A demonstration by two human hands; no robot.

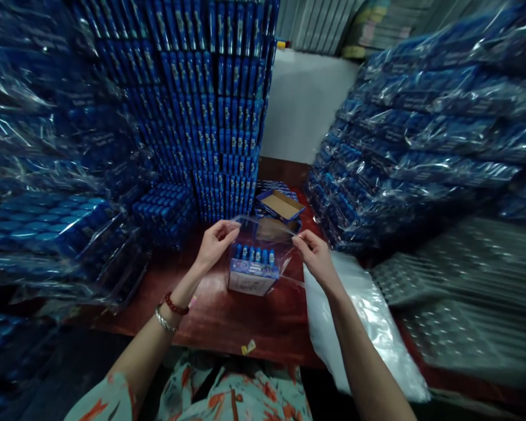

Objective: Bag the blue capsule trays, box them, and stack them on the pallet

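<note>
A clear plastic bag (263, 229) is stretched between my two hands, its upper edge pulled wide. My left hand (218, 242) pinches the left corner of that edge, and my right hand (314, 252) pinches the right corner. Inside or behind the thin film stands a small box (253, 276) with a blue printed edge and a pale front, holding a row of blue tubes (258, 255) upright. The box rests on the dark red table (210, 316).
Tall stacks of blue tubes (228, 128) rise behind. Plastic-wrapped blue packs stand left (48, 228) and right (403, 134). Open shallow cartons (281, 206) lie behind the box. Flat clear bags (355, 310) lie right, beside clear trays (456, 327). A yellow scrap (248, 347) lies near the front edge.
</note>
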